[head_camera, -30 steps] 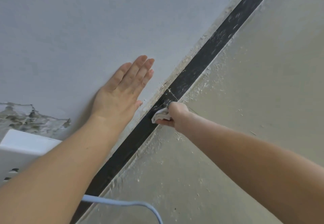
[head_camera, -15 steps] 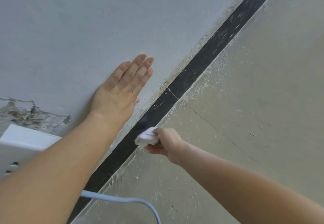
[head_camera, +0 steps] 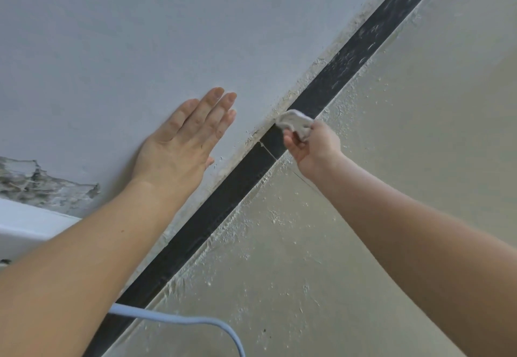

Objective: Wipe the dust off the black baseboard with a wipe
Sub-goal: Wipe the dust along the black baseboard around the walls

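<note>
Pale grey wall (head_camera: 140,35) filled the upper left of the view. It met a beige floor (head_camera: 405,122) along the black baseboard (head_camera: 223,197), which ran as a diagonal band from the lower left to the upper right. White crumbs and specks lay on the floor close to the band. Its far stretch toward the upper right looked streaked with pale dust, while the part nearer the camera looked darker.

The left hand (head_camera: 181,144) lay flat on the wall just above the baseboard — palm to the surface, fingers straight and close together, pointing up and to the right, holding nothing. Its forearm stretched back toward the lower left corner.

The right hand (head_camera: 313,147) reached in from the lower right on an extended arm. Its fingers were curled round a crumpled white wipe (head_camera: 293,123), which touched the baseboard at its upper edge, where band met wall, a little to the right of the left hand's fingertips. A thin line (head_camera: 268,151) crossed the baseboard just below the wipe and ran on over the floor, passing under the right wrist.

At the left edge the wall showed a patch of broken plaster (head_camera: 42,183), with a white box-like object (head_camera: 28,222) below it. A light blue cable (head_camera: 181,321) came out from under the left forearm, crossed the baseboard and curved down over the floor to the bottom edge.
</note>
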The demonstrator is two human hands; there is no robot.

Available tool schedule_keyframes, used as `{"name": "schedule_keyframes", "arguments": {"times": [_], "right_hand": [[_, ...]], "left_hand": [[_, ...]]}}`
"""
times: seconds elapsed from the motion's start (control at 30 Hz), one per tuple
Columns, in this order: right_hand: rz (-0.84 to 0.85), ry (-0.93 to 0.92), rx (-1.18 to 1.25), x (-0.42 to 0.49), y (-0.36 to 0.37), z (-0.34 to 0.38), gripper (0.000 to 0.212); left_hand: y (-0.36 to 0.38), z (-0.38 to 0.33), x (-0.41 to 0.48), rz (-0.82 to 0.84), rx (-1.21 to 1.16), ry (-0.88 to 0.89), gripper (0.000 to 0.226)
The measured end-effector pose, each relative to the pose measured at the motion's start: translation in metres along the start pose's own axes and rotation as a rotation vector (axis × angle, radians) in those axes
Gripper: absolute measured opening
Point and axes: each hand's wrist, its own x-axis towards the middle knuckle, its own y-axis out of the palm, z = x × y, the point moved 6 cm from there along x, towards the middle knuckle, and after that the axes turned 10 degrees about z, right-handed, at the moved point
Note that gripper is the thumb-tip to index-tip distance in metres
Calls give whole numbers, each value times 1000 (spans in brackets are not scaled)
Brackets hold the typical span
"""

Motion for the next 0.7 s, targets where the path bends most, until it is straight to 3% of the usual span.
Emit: {"name": "schedule_keyframes", "arguments": {"times": [0.07, 0.13, 0.3, 0.37, 0.47, 0.63, 0.7], "right_hand": [[-84, -37, -22, -2, -17, 0, 34], [-78, 55, -172, -8, -23, -18, 31], [228, 381, -544, -26, -4, -81, 26], [250, 338, -507, -11, -1, -71, 21], [124, 252, -334, 28, -11, -34, 10], [75, 155, -391, 63, -29, 17, 29], [-22, 65, -300, 60, -40, 36, 26]], "left_hand": [[-2, -1, 0, 10, -24, -1, 76], [-3, -4, 3, 30, -63, 13, 76], [-16, -13, 30, -55, -90, 80, 71], [-21, -16, 47, -94, -83, 87, 72], [-29, -17, 75, -120, -100, 74, 71], [-32, -19, 96, -110, -124, 27, 67], [-33, -19, 96, -94, -132, 24, 63]]}}
